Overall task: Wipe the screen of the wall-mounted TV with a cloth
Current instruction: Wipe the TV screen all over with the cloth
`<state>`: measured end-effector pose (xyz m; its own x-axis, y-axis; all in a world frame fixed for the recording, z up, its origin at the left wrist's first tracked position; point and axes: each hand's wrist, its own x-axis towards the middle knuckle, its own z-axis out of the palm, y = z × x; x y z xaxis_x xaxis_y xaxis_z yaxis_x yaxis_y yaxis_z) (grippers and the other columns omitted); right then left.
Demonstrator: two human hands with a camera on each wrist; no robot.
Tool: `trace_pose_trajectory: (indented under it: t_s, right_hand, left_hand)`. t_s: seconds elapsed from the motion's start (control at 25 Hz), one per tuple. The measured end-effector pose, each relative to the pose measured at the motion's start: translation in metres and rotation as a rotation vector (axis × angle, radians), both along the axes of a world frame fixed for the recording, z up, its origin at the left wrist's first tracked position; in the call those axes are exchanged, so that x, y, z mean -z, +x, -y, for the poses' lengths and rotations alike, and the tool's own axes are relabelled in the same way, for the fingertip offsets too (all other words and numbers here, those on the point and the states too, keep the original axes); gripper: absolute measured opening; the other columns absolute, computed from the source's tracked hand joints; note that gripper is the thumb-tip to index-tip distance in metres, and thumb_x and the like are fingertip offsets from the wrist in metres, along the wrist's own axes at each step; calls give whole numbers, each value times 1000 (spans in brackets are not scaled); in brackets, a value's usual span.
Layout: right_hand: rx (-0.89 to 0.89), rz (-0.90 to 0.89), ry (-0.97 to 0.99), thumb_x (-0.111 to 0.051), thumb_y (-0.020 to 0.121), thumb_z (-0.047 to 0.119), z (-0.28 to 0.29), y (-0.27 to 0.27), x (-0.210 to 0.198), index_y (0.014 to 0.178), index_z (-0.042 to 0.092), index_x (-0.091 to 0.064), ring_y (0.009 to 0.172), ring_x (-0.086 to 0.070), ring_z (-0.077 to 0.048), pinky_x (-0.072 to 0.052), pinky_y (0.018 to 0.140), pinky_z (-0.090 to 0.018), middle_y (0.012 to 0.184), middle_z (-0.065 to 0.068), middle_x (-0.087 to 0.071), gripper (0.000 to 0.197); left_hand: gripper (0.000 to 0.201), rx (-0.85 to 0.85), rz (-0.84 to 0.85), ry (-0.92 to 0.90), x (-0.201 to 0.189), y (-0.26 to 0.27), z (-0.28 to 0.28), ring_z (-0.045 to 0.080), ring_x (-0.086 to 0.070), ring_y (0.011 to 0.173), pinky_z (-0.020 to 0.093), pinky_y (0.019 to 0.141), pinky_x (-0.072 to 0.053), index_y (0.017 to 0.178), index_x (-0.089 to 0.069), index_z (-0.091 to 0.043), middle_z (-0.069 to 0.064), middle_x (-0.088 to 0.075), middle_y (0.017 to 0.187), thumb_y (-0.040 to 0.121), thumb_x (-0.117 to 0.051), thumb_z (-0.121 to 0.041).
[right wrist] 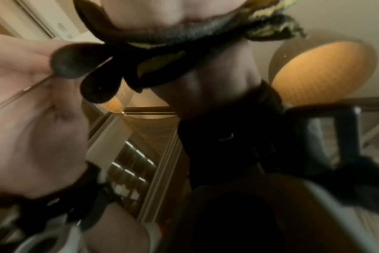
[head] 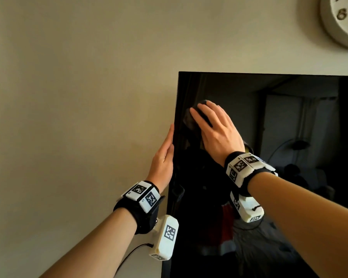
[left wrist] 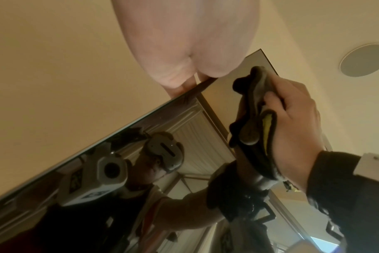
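The wall-mounted TV's black screen (head: 289, 157) fills the right half of the head view and reflects the room. My right hand (head: 215, 127) lies flat near the screen's upper left corner, fingers spread and straight, pressing a dark cloth (head: 203, 112) against the glass. The left wrist view shows this cloth (left wrist: 255, 119), dark with a yellow inner side, bunched under the right hand (left wrist: 299, 119) with the thumb lying on it. My left hand (head: 165, 157) rests with straight fingers along the TV's left edge. The cloth (right wrist: 162, 39) is blurred in the right wrist view.
A round pale wall clock (head: 342, 19) hangs above and to the right of the TV. Bare beige wall (head: 78, 97) spreads left of the screen. A thin black cable (head: 129, 255) trails from the left wrist camera.
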<state>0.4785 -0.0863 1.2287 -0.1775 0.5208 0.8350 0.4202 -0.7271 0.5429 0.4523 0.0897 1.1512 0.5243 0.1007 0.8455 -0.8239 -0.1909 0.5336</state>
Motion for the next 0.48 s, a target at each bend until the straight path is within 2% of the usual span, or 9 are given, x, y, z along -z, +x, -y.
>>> trace_pose_trajectory:
  t_s: [0.08, 0.16, 0.28, 0.32, 0.44, 0.48]
  right_hand:
    - [28, 11, -147, -51, 92, 14, -3, 2, 21, 145, 8, -43, 140, -34, -34, -26, 119, -46, 145, -15, -45, 53]
    - [50, 13, -296, -48, 92, 16, 3, 5, 29, 147, 10, -41, 141, -33, -34, -24, 119, -45, 146, -15, -44, 55]
    - [60, -37, -112, -50, 93, 13, 6, 3, 25, 147, 10, -40, 141, -32, -34, -21, 120, -44, 147, -16, -43, 55]
    - [65, -31, -122, -51, 93, 12, 4, 1, 34, 148, 10, -39, 142, -30, -34, -21, 121, -45, 149, -16, -41, 57]
    - [104, 2, -352, -55, 90, 12, 6, -2, 58, 151, 15, -33, 146, -23, -34, -20, 121, -48, 155, -14, -32, 65]
    - [139, -5, -373, -55, 90, 13, 10, -3, 61, 153, 18, -30, 147, -20, -34, -18, 121, -48, 157, -14, -28, 68]
  left_hand:
    - [50, -3, -3, -19, 8, -1, 1, -5, -31, 144, 20, 120, -25, 155, -28, -32, -15, -33, 159, 109, -32, -12]
    - [51, -26, -26, -39, 20, -1, 4, -4, -31, 144, 26, 123, -24, 155, -29, -30, -13, -33, 159, 109, -32, -10]
    - [49, -52, -71, -59, 41, -3, 8, -6, -30, 144, 28, 123, -23, 154, -30, -38, -18, -32, 159, 110, -32, -16]
    - [48, -58, -79, -65, 46, -5, 9, -7, -30, 144, 26, 122, -23, 154, -30, -39, -20, -33, 159, 110, -32, -19]
    - [49, -79, -110, -66, 60, -8, 10, -9, -31, 142, 24, 121, -24, 156, -29, -38, -22, -33, 157, 110, -33, -22]
    - [49, -87, -116, -58, 64, -10, 10, -11, -30, 142, 22, 120, -24, 155, -28, -40, -23, -32, 157, 110, -32, -22]
